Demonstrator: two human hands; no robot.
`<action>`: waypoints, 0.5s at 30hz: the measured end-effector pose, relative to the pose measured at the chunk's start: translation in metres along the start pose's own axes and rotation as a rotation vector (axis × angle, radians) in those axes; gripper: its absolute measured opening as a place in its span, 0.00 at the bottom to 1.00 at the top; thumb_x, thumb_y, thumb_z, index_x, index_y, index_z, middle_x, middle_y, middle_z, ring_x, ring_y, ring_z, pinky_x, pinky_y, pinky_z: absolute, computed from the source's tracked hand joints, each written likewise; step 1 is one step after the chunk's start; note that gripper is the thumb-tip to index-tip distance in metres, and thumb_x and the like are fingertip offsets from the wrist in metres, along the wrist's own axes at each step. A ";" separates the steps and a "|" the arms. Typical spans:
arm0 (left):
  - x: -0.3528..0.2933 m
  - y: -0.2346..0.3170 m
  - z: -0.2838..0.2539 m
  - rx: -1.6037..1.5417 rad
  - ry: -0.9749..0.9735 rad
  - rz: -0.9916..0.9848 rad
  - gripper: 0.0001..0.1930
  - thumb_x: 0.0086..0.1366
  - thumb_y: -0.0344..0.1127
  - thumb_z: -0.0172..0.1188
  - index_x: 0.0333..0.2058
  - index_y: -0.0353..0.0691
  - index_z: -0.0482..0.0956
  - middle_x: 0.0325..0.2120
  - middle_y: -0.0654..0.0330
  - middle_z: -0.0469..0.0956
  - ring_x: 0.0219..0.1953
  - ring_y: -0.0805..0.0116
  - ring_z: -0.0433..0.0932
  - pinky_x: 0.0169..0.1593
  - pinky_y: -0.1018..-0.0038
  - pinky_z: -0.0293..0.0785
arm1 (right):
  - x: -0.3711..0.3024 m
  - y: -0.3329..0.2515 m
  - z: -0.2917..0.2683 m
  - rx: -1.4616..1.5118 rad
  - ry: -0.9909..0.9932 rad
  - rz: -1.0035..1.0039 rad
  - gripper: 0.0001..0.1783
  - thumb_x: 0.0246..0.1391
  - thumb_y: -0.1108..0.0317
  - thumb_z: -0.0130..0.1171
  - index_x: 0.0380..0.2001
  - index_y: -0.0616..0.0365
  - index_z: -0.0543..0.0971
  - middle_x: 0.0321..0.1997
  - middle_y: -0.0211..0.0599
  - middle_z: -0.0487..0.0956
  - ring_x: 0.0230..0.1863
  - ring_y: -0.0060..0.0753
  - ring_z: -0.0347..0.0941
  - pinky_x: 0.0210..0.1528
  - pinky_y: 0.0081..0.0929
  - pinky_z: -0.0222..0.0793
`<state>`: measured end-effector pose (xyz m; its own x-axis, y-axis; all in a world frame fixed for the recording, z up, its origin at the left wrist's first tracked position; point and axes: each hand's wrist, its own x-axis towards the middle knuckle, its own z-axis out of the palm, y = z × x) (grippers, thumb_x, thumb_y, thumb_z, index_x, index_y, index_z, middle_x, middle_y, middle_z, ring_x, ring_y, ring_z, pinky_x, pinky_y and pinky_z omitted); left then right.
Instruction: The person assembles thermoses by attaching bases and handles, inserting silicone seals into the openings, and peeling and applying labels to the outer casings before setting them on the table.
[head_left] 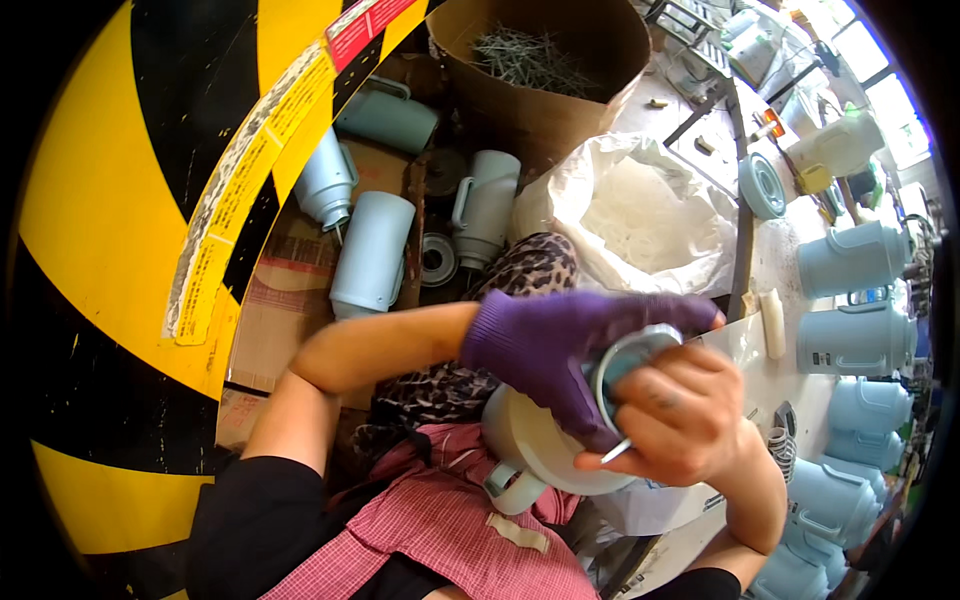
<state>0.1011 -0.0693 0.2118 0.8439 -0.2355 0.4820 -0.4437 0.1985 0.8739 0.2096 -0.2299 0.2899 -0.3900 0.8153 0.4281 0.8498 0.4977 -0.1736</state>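
Observation:
My left hand [550, 340], in a purple glove with bare fingertips, curves round a round light-blue plastic part [645, 345] with a pale rim. My right hand [680, 410] is bare, closed and blurred, pressed against the open side of that part. From under its fingers sticks the end of a thin pale rod [616, 452]; the rest of the rod is hidden. Below both hands a cream-coloured jug [515, 430] with a handle rests on my lap, partly covered by my hands.
Light-blue jugs [372, 255] lie on cardboard at the left. A cardboard box [540, 125] holds many thin metal rods [530, 58]. Beside it stands a white bag [640, 215]. More blue jugs [858, 340] line the bench [775, 245] at right. A yellow-black striped panel [110, 270] borders the left.

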 end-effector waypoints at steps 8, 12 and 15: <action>0.073 0.075 -0.175 1.178 0.614 0.405 0.39 0.50 0.44 0.78 0.60 0.42 0.72 0.54 0.53 0.78 0.57 0.55 0.77 0.60 0.63 0.75 | -0.015 0.036 -0.027 -0.386 0.614 0.452 0.15 0.60 0.62 0.62 0.46 0.59 0.84 0.59 0.46 0.78 0.65 0.53 0.67 0.68 0.46 0.59; 0.080 0.064 -0.225 1.523 0.506 0.827 0.28 0.46 0.34 0.83 0.46 0.41 0.82 0.46 0.56 0.81 0.50 0.65 0.81 0.49 0.68 0.82 | -0.034 0.044 0.014 -0.283 0.469 0.512 0.10 0.50 0.78 0.65 0.38 0.58 0.85 0.51 0.41 0.81 0.61 0.52 0.70 0.64 0.43 0.63; 0.045 0.053 -0.203 1.576 0.487 0.589 0.13 0.47 0.36 0.80 0.34 0.48 0.90 0.42 0.57 0.83 0.41 0.60 0.84 0.46 0.71 0.81 | -0.072 0.057 0.024 -0.289 0.493 0.633 0.08 0.51 0.80 0.64 0.35 0.60 0.84 0.48 0.40 0.82 0.56 0.50 0.72 0.58 0.40 0.68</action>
<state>0.1763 0.1239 0.2670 0.3519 -0.1378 0.9258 -0.2908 -0.9563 -0.0318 0.2781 -0.2533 0.2276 0.3311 0.6592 0.6752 0.9388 -0.1583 -0.3058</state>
